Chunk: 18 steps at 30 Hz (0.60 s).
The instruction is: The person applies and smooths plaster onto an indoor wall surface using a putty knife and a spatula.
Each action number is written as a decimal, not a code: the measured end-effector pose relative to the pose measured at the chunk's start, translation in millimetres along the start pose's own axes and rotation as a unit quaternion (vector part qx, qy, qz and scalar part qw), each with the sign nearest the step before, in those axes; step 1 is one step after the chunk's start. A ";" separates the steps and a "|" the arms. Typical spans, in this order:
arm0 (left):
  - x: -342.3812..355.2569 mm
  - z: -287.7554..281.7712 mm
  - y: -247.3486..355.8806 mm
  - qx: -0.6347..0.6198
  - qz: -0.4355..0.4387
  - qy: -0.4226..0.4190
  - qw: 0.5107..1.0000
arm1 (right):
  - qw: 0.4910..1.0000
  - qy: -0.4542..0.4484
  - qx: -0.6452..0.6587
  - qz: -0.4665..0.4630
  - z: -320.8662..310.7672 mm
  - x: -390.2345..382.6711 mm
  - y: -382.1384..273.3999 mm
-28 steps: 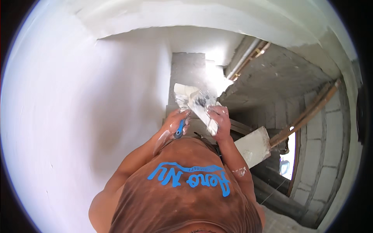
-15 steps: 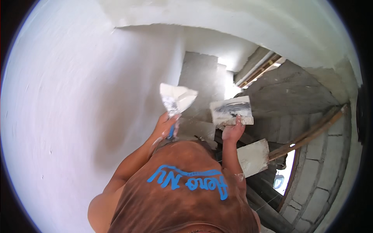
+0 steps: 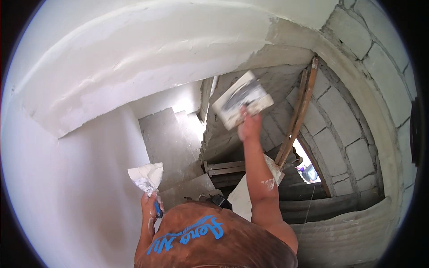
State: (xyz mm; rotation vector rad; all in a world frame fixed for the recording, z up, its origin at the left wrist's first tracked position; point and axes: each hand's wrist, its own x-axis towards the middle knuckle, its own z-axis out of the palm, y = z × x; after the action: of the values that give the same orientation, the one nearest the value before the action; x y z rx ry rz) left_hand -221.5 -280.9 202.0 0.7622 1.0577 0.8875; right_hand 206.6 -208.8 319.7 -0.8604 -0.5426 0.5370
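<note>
My left hand (image 3: 148, 206), low at the left, is wrapped around the blue handle of a putty knife (image 3: 146, 176). White plaster coats its wide blade, which points up and away from me. Stretched out farther ahead on the right, my right hand (image 3: 250, 126) grips a rectangular plastering plate (image 3: 243, 99) by its near edge. The plate is tilted; white paste and a dark grey streak cover its face. Its underside and any handle are hidden. Both tools are apart from each other.
A smooth white wall (image 3: 89, 196) rises on the left, under a whitish beam-like band (image 3: 147, 67). Wooden poles (image 3: 300, 109) lean at the right before a block wall (image 3: 337, 125). A pale board (image 3: 241, 196) lies below my right arm. Grey stair-like surfaces (image 3: 163, 134) lie ahead.
My view and body have turned to the right. My right arm has reached forward and up with the plate, tilting it. My left hand, still holding the putty knife, now sits lower and farther left.
</note>
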 end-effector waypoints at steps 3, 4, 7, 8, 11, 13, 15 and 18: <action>3.8 5.2 5.9 0.024 0.014 -0.016 0.999 | 0.922 0.016 -0.305 -0.238 2.7 64.6 -55.9; 6.3 4.4 4.6 0.033 0.023 -0.015 0.999 | 0.875 0.024 -0.376 -0.305 5.7 83.3 -72.0; 6.0 3.4 6.3 0.050 0.038 -0.017 0.998 | 0.791 0.034 -0.440 -0.424 18.2 127.4 -108.4; 5.9 3.4 6.4 0.058 0.042 -0.017 0.997 | 0.791 0.034 -0.437 -0.427 22.9 138.6 -119.4; 6.3 1.0 1.0 0.043 0.020 -0.011 0.999 | 0.651 -0.017 -0.490 -0.580 46.3 158.5 -151.0; 6.9 0.5 -1.8 0.036 0.019 -0.010 0.999 | 0.578 -0.076 -0.515 -0.628 72.8 160.8 -163.0; 8.4 -1.4 -5.2 0.028 0.014 -0.011 0.999 | 0.542 -0.097 -0.525 -0.649 96.2 163.8 -164.0; 11.4 -3.2 -8.2 0.019 0.018 -0.017 1.000 | 0.498 -0.133 -0.553 -0.655 103.8 165.4 -149.1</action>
State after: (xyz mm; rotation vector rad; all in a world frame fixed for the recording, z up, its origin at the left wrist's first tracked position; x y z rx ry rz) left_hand -219.9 -274.1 189.3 0.8274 1.0349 0.8843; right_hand 295.2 -126.9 533.8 -1.2182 -1.6948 -1.3387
